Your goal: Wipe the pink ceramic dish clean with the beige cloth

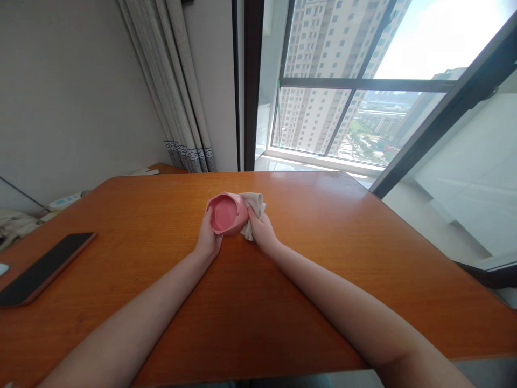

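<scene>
Above the middle of the wooden table point(226, 302), a pink bowl-like container point(224, 213) is tilted so its round hollow faces me. My left hand point(208, 237) grips its left side, with the thumb at the rim and the other fingers mostly hidden underneath. A pale beige cloth point(253, 202) is bunched in my right hand point(262, 229), closed with the thumb on top. The cloth presses against the container's right outer side and hangs down below it.
A flat black pad with a brown edge point(48, 267) lies on the table's left side. Beyond the left edge is a white power strip point(67, 201). A grey curtain point(177, 91) hangs behind the table, and a large window point(355, 86) stands at the back right.
</scene>
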`<state>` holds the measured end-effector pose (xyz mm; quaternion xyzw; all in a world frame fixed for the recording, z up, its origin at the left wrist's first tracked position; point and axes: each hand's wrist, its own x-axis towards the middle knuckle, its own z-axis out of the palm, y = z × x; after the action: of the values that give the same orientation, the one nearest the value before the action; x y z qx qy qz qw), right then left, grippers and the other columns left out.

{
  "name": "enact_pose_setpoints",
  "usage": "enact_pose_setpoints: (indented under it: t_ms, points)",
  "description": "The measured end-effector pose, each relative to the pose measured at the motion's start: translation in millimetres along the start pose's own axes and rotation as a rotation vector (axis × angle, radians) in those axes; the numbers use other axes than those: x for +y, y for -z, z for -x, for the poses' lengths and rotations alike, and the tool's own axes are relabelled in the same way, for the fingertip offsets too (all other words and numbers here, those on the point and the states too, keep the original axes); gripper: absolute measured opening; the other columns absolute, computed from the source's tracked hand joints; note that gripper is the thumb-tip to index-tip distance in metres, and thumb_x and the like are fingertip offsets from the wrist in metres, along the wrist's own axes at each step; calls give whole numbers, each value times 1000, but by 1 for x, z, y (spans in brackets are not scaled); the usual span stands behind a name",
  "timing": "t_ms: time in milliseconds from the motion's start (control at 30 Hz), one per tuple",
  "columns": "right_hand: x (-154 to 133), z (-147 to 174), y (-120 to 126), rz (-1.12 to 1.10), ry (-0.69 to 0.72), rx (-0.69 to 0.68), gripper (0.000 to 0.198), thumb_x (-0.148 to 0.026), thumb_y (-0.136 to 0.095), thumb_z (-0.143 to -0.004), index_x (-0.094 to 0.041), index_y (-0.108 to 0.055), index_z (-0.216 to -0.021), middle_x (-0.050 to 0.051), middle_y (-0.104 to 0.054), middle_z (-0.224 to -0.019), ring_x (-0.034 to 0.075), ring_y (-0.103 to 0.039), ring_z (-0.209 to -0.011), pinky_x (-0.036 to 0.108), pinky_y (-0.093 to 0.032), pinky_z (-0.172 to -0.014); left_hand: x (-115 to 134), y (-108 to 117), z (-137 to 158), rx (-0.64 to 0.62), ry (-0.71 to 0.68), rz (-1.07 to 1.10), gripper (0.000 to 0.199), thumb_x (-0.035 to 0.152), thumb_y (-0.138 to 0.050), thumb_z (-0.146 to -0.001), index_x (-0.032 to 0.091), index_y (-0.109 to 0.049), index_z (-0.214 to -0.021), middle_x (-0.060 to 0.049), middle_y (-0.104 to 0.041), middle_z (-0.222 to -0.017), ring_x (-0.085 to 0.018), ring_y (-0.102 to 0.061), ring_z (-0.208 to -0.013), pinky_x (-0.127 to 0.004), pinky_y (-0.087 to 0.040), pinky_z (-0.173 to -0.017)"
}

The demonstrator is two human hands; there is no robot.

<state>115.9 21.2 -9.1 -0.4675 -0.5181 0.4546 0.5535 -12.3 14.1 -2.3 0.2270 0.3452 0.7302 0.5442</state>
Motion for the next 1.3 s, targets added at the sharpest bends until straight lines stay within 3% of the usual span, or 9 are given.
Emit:
enact_pose_setpoints:
  t_ms: [200,300,467,667,833,933,1167,1300]
  points:
    - [13,5,-10,98,66,-69,41,-50,-51,-83,-20,-66,-105,8,-64,-116,26,-54,-116,40,-39,-102,3,7,-13,68,-20,37,20,29,-55,-80,20,-64,-95,-1,-67,-98,-15,-60,-94,-26,-48,-86]
    - [15,5,-11,21,79,-49,49,-53,-46,-85,-19,-60,-117,8,-60,-125,25,-51,-121,40,-37,-104,0,9,-16,3,46,-55,19,19,-60,-73,15,-64,-91,-3,-67,-92,-15,-61,-89,-26,-48,-86]
    - [7,2,-4,-62,110,3,55,-56,-45,-85,-17,-55,-123,7,-57,-128,24,-49,-123,37,-35,-106,-3,7,-11,-92,105,-128,36,16,-63,-69,20,-61,-104,-2,-65,-99,-15,-59,-90,-25,-48,-79]
    - [1,2,0,-17,113,-9,48,-52,-47,-85,-17,-61,-115,8,-62,-122,25,-53,-119,40,-36,-105,-3,10,-13,13,119,-140,19,25,-63,-71,14,-62,-86,-2,-65,-84,-13,-57,-77,-24,-45,-75]
    - [6,3,-3,3,126,-106,47,-52,-46,-86,-19,-61,-115,7,-62,-122,25,-53,-119,41,-37,-105,-5,12,-16,49,27,-55,20,27,-62,-72,17,-60,-90,-1,-64,-88,-13,-58,-82,-24,-45,-80]
    - [14,3,-6,35,150,-144,46,-52,-48,-85,-21,-61,-116,6,-62,-122,25,-53,-119,42,-39,-104,-2,9,-15,77,56,-22,17,27,-59,-74,18,-59,-88,0,-64,-85,-13,-58,-81,-24,-46,-77]
    - [7,2,1,-4,124,21,52,-55,-45,-85,-16,-61,-115,8,-63,-119,25,-56,-115,39,-39,-102,-2,6,-10,-15,136,-106,16,21,-57,-73,16,-61,-88,0,-63,-84,-11,-57,-77,-22,-48,-72]
    - [3,0,3,-20,91,26,48,-56,-46,-83,-20,-64,-110,4,-67,-112,23,-58,-111,37,-41,-100,-4,9,-9,-42,64,-150,23,21,-60,-73,19,-62,-96,0,-64,-92,-13,-58,-86,-23,-49,-77]
